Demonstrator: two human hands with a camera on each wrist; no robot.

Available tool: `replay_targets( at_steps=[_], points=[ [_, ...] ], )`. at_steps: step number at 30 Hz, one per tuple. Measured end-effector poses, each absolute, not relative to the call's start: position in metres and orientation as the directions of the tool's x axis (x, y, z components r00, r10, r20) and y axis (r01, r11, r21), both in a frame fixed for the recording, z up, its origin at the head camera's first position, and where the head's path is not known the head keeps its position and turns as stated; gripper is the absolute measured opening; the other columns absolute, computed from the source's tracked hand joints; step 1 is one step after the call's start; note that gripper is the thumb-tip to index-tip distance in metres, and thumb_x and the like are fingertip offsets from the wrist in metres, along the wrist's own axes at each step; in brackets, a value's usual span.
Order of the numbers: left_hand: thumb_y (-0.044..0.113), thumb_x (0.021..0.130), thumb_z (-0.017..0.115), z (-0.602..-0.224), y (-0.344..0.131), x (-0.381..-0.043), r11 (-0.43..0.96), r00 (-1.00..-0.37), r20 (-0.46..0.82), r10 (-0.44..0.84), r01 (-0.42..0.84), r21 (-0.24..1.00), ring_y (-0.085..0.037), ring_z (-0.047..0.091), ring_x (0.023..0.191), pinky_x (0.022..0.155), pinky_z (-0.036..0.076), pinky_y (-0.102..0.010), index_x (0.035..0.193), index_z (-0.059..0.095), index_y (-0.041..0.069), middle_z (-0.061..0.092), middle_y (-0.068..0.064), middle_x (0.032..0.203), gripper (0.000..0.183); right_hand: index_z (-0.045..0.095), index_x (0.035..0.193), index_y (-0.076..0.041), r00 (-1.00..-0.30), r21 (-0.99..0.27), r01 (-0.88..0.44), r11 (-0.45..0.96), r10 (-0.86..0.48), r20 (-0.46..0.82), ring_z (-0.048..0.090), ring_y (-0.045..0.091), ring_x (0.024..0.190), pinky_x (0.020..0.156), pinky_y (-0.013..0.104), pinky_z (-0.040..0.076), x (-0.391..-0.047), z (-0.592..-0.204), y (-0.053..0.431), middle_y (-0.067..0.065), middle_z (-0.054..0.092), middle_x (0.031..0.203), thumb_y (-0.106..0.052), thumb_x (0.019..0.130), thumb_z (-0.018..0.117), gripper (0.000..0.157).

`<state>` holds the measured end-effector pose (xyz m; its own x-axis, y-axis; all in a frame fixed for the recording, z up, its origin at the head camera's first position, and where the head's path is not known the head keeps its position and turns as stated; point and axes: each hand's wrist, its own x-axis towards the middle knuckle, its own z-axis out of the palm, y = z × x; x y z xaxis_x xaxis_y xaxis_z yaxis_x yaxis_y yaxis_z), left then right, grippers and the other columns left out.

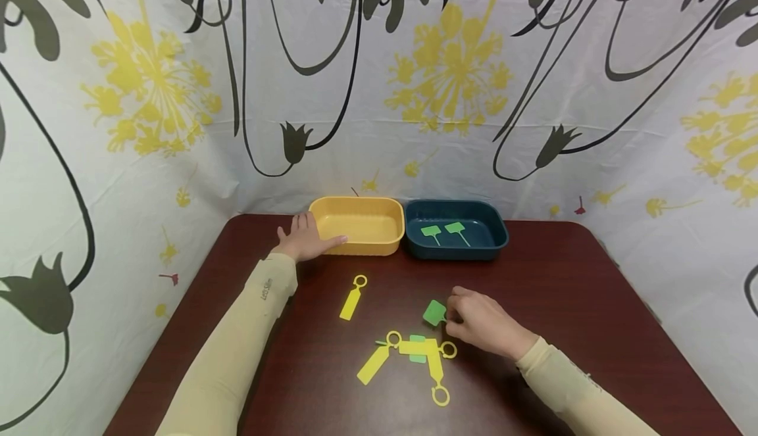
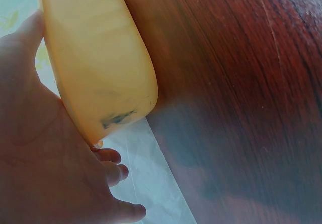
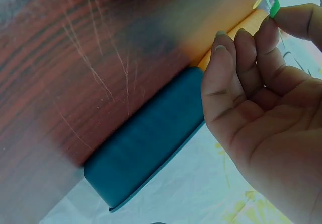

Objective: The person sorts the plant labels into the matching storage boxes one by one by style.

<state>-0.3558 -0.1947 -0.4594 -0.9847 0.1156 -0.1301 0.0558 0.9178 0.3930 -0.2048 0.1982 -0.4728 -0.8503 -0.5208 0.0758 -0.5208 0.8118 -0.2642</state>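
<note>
My right hand [image 1: 482, 321] pinches a green plastic tag [image 1: 435, 313] between thumb and forefinger, over the middle of the table. In the right wrist view the tag's green edge [image 3: 274, 7] shows at the fingertips. At the back left, my left hand [image 1: 304, 239] rests on the near left corner of the yellow bin [image 1: 387, 249], fingers spread and thumb along the rim. Two green tags [image 1: 455, 227] with thin stems lie inside the blue bin [image 1: 456, 252]. In front of my right hand, several yellow ring-ended tags [image 1: 373, 365] lie in a loose pile, partly covering another green tag [image 1: 417, 359].
A single yellow ring-ended tag [image 1: 351, 304] lies apart, nearer the yellow bin. The two bins stand side by side at the back edge of the dark red-brown table [image 1: 331, 396]. A patterned white cloth [image 1: 367, 114] hangs behind and along the sides.
</note>
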Motion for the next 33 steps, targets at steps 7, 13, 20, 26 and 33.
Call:
replay_targets(
  at_steps=[7, 13, 20, 26, 33],
  points=[
    [0.091, 0.075, 0.048, -0.461, -0.197, -0.358, 0.918, -0.985, -0.131, 0.115, 0.055, 0.392, -0.045, 0.003, 0.15, 0.108, 0.001, -0.076, 0.156, -0.001, -0.009, 0.004, -0.031, 0.162, 0.138, 0.062, 0.077, -0.024, -0.859, -0.28, -0.51, 0.813, -0.502, 0.105, 0.045, 0.004, 0.06, 0.054, 0.023, 0.043, -0.208, -0.465, 0.199, -0.012, 0.045, 0.078, -0.018, 0.082, 0.074, 0.014],
    [0.092, 0.074, 0.047, -0.462, -0.196, -0.359, 0.92, -0.985, -0.129, 0.113, 0.055, 0.388, -0.045, 0.004, 0.149, 0.108, 0.001, -0.076, 0.156, -0.001, -0.009, 0.004, -0.031, 0.162, 0.138, 0.061, 0.077, -0.025, -0.864, -0.303, -0.501, 0.81, -0.488, 0.125, 0.045, 0.004, 0.059, 0.054, 0.023, 0.044, -0.211, -0.459, 0.201, -0.012, 0.046, 0.078, -0.017, 0.082, 0.074, 0.016],
    [0.091, 0.075, 0.048, -0.461, -0.196, -0.358, 0.918, -0.986, -0.125, 0.113, 0.055, 0.393, -0.045, 0.004, 0.15, 0.108, 0.001, -0.076, 0.156, -0.001, -0.008, 0.004, -0.03, 0.163, 0.138, 0.064, 0.079, -0.025, -0.882, -0.325, -0.47, 0.821, -0.454, 0.129, 0.048, 0.005, 0.062, 0.056, 0.024, 0.046, -0.216, -0.453, 0.201, -0.012, 0.047, 0.078, -0.019, 0.083, 0.075, 0.013],
    [0.089, 0.075, 0.051, -0.46, -0.196, -0.357, 0.913, -0.986, -0.12, 0.112, 0.055, 0.404, -0.045, 0.005, 0.149, 0.108, 0.001, -0.076, 0.156, -0.001, -0.008, 0.006, -0.03, 0.162, 0.137, 0.064, 0.081, -0.025, -0.876, -0.326, -0.482, 0.813, -0.454, 0.164, 0.048, 0.005, 0.062, 0.056, 0.024, 0.046, -0.22, -0.448, 0.203, -0.011, 0.048, 0.079, -0.018, 0.084, 0.074, 0.012],
    [0.087, 0.077, 0.053, -0.46, -0.196, -0.355, 0.91, -0.987, -0.116, 0.114, 0.057, 0.411, -0.044, 0.006, 0.15, 0.109, 0.003, -0.076, 0.156, 0.001, -0.008, 0.006, -0.029, 0.162, 0.134, 0.066, 0.082, -0.024, -0.864, -0.324, -0.504, 0.801, -0.467, 0.19, 0.048, 0.004, 0.063, 0.056, 0.024, 0.045, -0.223, -0.445, 0.204, -0.012, 0.049, 0.081, -0.018, 0.084, 0.074, 0.011]
  ],
)
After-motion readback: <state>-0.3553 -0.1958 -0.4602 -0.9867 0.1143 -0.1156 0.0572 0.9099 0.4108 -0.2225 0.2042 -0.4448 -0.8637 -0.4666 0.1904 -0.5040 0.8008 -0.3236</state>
